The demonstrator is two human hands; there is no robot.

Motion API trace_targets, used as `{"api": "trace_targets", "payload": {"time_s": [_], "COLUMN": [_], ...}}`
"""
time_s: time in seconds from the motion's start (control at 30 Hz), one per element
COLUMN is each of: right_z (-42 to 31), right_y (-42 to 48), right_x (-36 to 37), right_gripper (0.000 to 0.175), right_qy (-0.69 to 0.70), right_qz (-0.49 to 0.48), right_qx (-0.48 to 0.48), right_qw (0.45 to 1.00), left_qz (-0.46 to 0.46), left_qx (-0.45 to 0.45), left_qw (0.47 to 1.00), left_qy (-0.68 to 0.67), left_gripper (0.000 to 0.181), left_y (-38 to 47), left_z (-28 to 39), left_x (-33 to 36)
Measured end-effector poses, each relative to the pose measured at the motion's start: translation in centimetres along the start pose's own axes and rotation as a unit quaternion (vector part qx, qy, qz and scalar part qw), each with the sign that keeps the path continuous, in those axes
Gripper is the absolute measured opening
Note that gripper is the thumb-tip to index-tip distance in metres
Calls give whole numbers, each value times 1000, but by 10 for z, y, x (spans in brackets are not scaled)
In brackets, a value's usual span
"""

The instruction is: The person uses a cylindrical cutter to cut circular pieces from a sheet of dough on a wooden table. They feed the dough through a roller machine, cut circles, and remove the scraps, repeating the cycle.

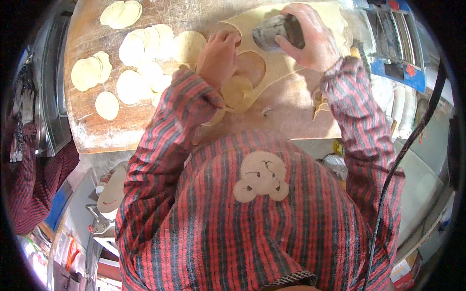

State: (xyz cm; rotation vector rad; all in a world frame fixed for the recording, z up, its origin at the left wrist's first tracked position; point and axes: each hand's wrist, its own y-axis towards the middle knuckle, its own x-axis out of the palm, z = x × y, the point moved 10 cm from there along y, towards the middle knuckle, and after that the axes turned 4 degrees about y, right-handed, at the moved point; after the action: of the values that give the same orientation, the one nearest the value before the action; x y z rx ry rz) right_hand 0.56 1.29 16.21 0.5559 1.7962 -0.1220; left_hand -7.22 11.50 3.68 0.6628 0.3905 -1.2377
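Observation:
My right hand (313, 40) is wrapped around a round metal cutter or can (271, 34), tilted on its side over a thin rolled dough sheet (336, 25). My left hand (220, 54) has its fingers bent at the sheet's left edge. Whether dough is pinched under those fingertips is hidden. Just right of that wrist, a round gap in the sheet bares the wood, and a dough disc (233, 95) overlaps the sheet's lower end. Another dough disc (189, 47) lies against the left hand's far side.
Overlapping dough discs (131, 47) and a single disc (107, 105) cover the floured wooden board (102, 140)'s left side. Dough scraps (320, 102) and a brush (356, 51) lie right. A dark cable (407, 145) hangs at right. Another person's sleeve (36, 196) shows far left.

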Motion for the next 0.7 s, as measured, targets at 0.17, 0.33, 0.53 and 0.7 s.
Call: {"api": "trace_targets", "payload": {"time_s": [0.17, 0.33, 0.53, 0.7], "right_z": [-4, 12, 1, 27], "right_y": [54, 60, 34, -30], "right_x": [19, 40, 24, 10], "right_gripper": [51, 49, 46, 52], "right_qy": [32, -62, -180, 43], "right_qz": [-58, 54, 94, -29], "right_qx": [-115, 175, 16, 40], "right_qw": [991, 981, 979, 998], "left_qz": [128, 45, -99, -61], "left_qx": [55, -35, -106, -13], "left_qw": [985, 990, 982, 994], "left_qy": [100, 125, 124, 93], "left_gripper": [23, 30, 28, 37], "left_y": [40, 34, -23, -23], "left_z": [-4, -23, -9, 28], "left_x": [-1, 15, 6, 15]}}
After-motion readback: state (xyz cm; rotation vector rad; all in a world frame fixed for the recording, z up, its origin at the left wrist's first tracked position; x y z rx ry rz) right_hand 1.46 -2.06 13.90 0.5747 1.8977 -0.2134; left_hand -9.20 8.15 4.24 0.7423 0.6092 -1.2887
